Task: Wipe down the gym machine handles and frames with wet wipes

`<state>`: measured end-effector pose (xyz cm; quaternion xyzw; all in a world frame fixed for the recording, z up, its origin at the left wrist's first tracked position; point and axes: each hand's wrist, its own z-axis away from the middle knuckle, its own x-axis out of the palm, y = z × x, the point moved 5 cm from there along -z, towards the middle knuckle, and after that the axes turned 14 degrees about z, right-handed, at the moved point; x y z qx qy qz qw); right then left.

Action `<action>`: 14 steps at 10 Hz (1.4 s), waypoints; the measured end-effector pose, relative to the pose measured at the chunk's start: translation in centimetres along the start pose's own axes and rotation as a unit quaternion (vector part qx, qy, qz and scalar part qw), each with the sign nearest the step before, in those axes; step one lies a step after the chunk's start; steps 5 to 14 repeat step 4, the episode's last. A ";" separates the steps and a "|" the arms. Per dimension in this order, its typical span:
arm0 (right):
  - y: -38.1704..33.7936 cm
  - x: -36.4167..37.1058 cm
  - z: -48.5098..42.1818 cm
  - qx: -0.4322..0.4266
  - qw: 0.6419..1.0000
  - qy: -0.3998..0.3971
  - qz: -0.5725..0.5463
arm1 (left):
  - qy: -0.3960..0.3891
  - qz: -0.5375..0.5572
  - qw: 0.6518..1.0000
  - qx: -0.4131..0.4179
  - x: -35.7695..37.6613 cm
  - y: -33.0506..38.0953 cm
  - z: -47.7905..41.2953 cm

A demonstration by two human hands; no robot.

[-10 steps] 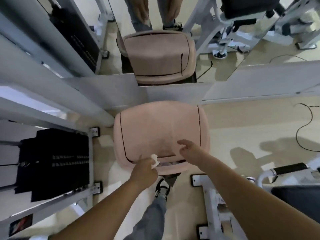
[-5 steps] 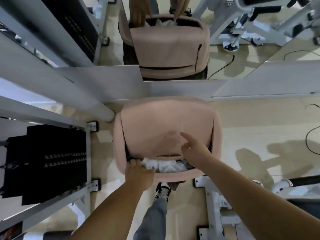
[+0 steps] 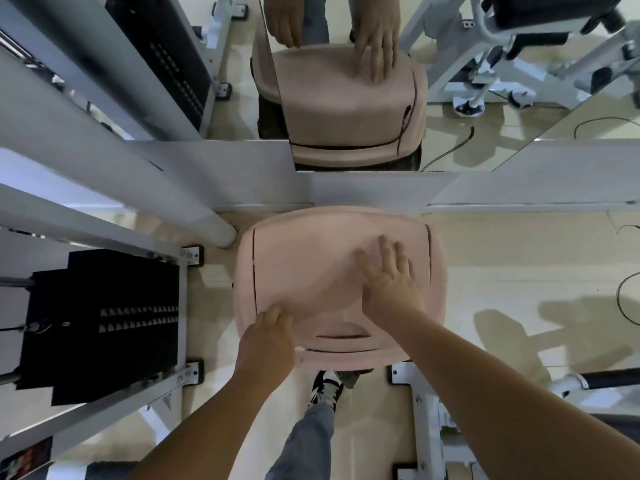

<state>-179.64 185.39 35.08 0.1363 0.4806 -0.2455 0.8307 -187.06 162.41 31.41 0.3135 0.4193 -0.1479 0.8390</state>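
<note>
A pink bin (image 3: pixel 311 244) with a swing lid stands on the floor against a mirror wall. My right hand (image 3: pixel 391 289) lies flat on the lid with its fingers spread. At the lid's near left edge is my left hand (image 3: pixel 268 337), fingers relaxed and holding nothing. The lid is closed and no wet wipe is in view. The white machine frame (image 3: pixel 104 188) runs along the left, beside the bin.
A black weight stack (image 3: pixel 104 320) sits inside the white frame at left. Another white machine base (image 3: pixel 426 410) stands near right, with a black handle (image 3: pixel 616 379) at the edge. A mirror (image 3: pixel 519 81) behind reflects bin and hands. My shoe (image 3: pixel 327 388) is below the bin. Cables lie right.
The wipe in my left hand went into the bin through the tilted lid. The lid has swung closed, and my right hand now lies flat on it.
</note>
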 end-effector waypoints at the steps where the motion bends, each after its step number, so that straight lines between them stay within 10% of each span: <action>1: 0.8 0.4 -1.3 0.025 0.999 -0.018 -0.011 | 0.046 0.017 0.999 0.017 -1.4 -0.1 -0.3; 14: 1.1 -1.6 0.2 0.035 0.998 -0.018 -0.051 | 0.035 0.082 0.996 0.011 -4.1 2.6 -0.5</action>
